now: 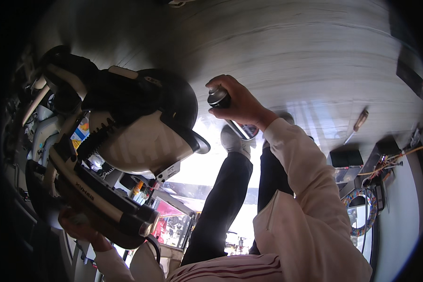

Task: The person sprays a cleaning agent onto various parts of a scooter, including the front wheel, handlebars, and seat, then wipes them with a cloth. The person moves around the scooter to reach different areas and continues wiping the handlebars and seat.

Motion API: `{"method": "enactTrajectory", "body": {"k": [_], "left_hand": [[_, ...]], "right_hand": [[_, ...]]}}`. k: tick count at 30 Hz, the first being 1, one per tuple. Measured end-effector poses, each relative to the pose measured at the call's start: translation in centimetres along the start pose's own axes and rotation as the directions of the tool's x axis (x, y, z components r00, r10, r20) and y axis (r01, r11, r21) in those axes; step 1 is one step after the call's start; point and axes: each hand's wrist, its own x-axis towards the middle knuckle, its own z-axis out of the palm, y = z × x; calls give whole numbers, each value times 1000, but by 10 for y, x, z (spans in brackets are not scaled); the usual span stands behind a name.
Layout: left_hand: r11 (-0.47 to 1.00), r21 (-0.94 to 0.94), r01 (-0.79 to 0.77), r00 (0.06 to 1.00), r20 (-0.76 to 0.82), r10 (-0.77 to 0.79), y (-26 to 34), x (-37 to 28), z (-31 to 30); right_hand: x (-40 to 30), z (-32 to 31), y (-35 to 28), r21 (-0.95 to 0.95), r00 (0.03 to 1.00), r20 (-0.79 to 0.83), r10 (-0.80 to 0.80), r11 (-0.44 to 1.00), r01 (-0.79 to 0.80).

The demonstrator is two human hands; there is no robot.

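Observation:
My right hand (pixel 238 100) is closed around a spray can (pixel 241 129) with a black top and a shiny body. Its index finger rests at the nozzle, over the floor to the right of the scooter. A beige and black scooter (pixel 144 144) fills the left side, with a rounded rear body, a black coil spring (pixel 95 139) and a small plate (pixel 168 171) with writing. At the lower left, my left hand (pixel 78 224) is in shadow beside the scooter's long beige and black side part (pixel 99 201). Something pale shows at its fingers, too dim to identify.
A screwdriver (pixel 361 121) lies on the grey floor (pixel 303 63) to the right. Near it stand dark boxes (pixel 345 158) and loose wires (pixel 384 162). A multicoloured ring (pixel 371 208) is farther down. My shoe (pixel 232 139) is below the can. Other scooter parts (pixel 44 137) crowd the far left.

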Motion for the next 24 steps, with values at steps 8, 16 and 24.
{"method": "enactTrajectory", "body": {"k": [8,16,24], "left_hand": [[992,106,-71,996,67,64,-15,-10,-13],[985,14,174,985,-9,-174,-8,-9,-9],[951,-48,304,943,-124,-308,3,-9,-1]], "right_hand": [[24,-1,48,-39,992,-48,-113,993,111],[126,2,39,115,909,-306,-283,937,330],[164,14,20,59,927,-148,-345,932,357]]}}
